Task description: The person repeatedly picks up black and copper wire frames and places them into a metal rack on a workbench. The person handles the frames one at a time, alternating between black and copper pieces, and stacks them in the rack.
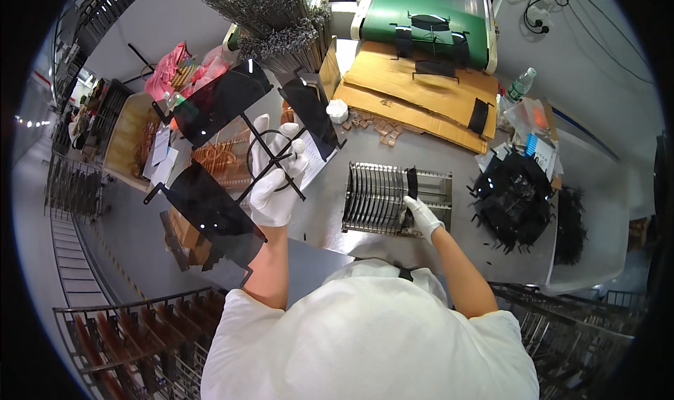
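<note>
Closely ranked plates (370, 200) in metal rack (437, 174)

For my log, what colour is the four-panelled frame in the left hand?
The four-panelled frame is black, clearest in head view.

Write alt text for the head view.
A white-gloved left hand holds a black frame with dark panels, while the right hand is at a metal rack on the table. A green conveyor belt lies beyond.
</note>
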Demonstrator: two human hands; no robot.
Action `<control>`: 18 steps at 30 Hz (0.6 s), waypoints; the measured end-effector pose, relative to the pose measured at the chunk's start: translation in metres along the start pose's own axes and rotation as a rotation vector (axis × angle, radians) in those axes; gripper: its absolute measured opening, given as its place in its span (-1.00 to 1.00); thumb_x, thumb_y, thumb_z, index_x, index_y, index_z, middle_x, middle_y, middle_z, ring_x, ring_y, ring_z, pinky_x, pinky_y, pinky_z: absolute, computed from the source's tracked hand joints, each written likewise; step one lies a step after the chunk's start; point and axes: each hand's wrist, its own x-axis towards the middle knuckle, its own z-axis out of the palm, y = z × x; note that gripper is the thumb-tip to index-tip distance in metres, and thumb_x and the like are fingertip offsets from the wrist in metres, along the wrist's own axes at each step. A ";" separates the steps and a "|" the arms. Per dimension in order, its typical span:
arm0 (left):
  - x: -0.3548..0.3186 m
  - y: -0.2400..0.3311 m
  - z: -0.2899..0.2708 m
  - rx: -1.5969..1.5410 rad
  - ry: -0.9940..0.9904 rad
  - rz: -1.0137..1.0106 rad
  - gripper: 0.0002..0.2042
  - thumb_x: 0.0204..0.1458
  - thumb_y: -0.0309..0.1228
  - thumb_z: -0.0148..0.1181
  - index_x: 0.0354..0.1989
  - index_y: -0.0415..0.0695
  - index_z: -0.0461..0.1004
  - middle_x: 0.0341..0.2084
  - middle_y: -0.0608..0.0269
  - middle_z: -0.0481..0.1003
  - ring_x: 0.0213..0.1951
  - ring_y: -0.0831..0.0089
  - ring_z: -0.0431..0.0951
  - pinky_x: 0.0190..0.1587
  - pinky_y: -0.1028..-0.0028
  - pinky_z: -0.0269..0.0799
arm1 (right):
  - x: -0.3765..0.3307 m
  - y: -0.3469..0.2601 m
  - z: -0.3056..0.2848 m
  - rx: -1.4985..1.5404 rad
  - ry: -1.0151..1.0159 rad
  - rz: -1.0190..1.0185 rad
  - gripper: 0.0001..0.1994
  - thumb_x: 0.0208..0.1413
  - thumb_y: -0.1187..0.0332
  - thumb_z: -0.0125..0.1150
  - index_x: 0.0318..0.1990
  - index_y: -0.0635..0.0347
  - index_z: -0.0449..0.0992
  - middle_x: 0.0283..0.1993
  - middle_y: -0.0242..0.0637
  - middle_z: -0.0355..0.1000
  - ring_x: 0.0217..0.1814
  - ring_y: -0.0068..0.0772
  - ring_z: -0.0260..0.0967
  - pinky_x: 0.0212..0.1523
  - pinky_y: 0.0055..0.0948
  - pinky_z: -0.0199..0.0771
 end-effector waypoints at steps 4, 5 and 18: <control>-0.011 0.008 -0.005 0.118 0.036 0.005 -0.14 0.01 -0.54 0.36 0.51 0.10 0.10 0.26 0.03 0.30 0.10 0.22 0.43 0.11 0.36 0.50 | -0.009 -0.018 0.002 -0.290 -0.007 -0.032 -0.42 0.39 -0.23 -0.10 0.32 -0.06 0.35 -0.31 -0.23 0.58 -0.47 -0.45 0.45 -0.38 -0.41 0.50; -0.009 0.005 -0.006 0.170 0.036 -0.004 -0.14 0.00 -0.51 0.37 0.52 0.09 0.08 0.26 0.03 0.30 0.11 0.22 0.44 0.12 0.35 0.49 | -0.001 -0.008 -0.002 -0.504 0.136 -0.120 -0.30 0.39 -0.29 -0.20 0.47 -0.03 0.22 -0.30 -0.11 0.61 -0.37 -0.20 0.57 -0.22 -0.26 0.60; -0.008 -0.025 0.011 0.357 0.028 -0.140 -0.04 -0.03 -0.32 0.43 0.56 0.02 -0.03 0.25 -0.04 0.34 0.09 0.24 0.49 0.14 0.39 0.48 | -0.004 -0.024 -0.013 -0.630 -0.006 -0.087 -0.07 0.29 -0.35 -0.01 0.62 -0.10 -0.20 -0.10 -0.07 0.62 -0.42 -0.33 0.58 -0.48 -0.32 0.51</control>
